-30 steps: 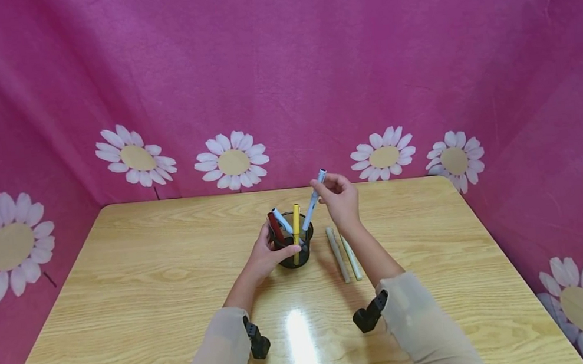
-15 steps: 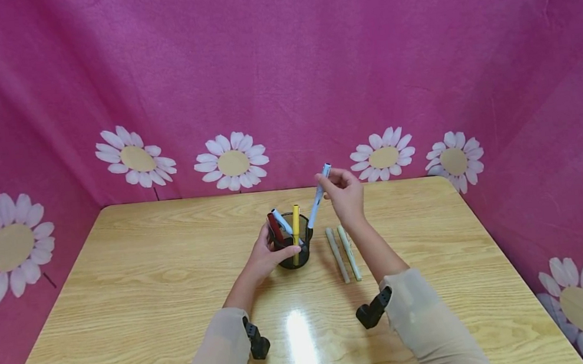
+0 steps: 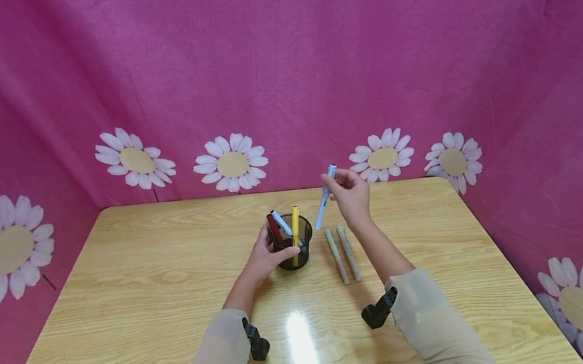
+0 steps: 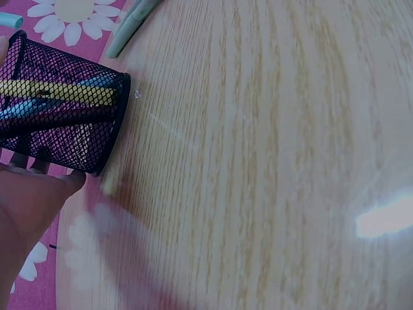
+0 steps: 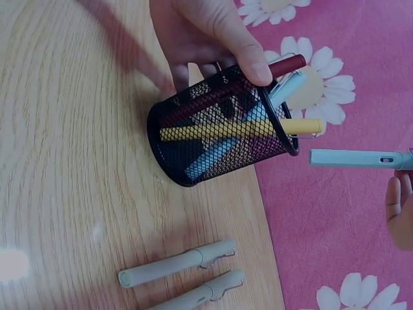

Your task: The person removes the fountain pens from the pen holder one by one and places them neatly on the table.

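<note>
My left hand [image 3: 267, 258] grips a black mesh pen holder [image 5: 213, 129], its thumb over the rim in the right wrist view. In the holder stand a dark red pen [image 3: 274, 228], a light blue pen [image 3: 281, 221] and a yellow pen [image 3: 295, 225]. To the right, my right hand [image 3: 352, 196] pinches another light blue pen [image 5: 355, 158] near its upper end. That pen slants in the air, its lower end just outside the holder's rim. In the left wrist view the mesh pen holder [image 4: 64, 103] shows with the left fingers beneath it.
Two pale grey-green pens [image 3: 337, 256] [image 5: 177, 265] lie side by side on the wooden table [image 3: 148, 292], right of the holder. A pink curtain with daisies [image 3: 280, 76] hangs behind the table's far edge. Light glares on the tabletop near the front.
My right hand has moved right with the light blue pen, whose lower end has come out of the holder and away from its rim. The left hand stays on the holder.
</note>
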### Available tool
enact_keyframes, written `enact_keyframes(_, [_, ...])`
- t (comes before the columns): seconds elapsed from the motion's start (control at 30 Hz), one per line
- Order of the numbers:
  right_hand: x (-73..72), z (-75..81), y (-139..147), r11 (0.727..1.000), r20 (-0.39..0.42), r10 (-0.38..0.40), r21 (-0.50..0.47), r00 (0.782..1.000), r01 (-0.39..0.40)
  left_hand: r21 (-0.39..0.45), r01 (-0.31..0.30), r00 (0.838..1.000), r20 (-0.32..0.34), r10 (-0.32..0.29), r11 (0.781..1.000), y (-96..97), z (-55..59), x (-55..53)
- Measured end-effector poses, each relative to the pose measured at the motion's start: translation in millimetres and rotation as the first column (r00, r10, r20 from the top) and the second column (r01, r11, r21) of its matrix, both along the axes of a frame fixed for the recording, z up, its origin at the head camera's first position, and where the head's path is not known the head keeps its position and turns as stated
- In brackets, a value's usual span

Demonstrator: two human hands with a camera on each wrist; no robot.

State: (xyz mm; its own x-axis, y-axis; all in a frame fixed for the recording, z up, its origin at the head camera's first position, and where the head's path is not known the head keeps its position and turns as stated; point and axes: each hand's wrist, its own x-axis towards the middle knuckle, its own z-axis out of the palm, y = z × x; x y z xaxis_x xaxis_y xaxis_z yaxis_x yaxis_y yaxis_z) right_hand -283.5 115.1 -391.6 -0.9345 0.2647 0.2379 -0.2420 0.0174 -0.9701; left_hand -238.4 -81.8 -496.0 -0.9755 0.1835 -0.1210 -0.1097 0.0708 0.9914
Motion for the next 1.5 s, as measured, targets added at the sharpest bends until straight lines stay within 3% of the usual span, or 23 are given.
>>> enact_keyframes(0.5, [0.1,-0.6,17.4,0.999,0.015,-0.025,0.035,1.0,0.024,0.001,-0.005,1.0,-0.008,0.005,1.0,0.9,0.3,0.7])
enact_keyframes(1.23, [-1.0,-11.7,33.2,0.999,0.079,-0.038,0.024,0.996,0.036,0.016,-0.006,1.0,-0.007,0.006,1.0,0.1,0.0,0.0])
enact_keyframes(1.5, [0.0,-17.8,40.2,0.995,0.106,-0.075,0.066,0.992,0.068,0.024,-0.001,1.0,-0.02,0.001,1.0,0.4,-2.3,-0.4])
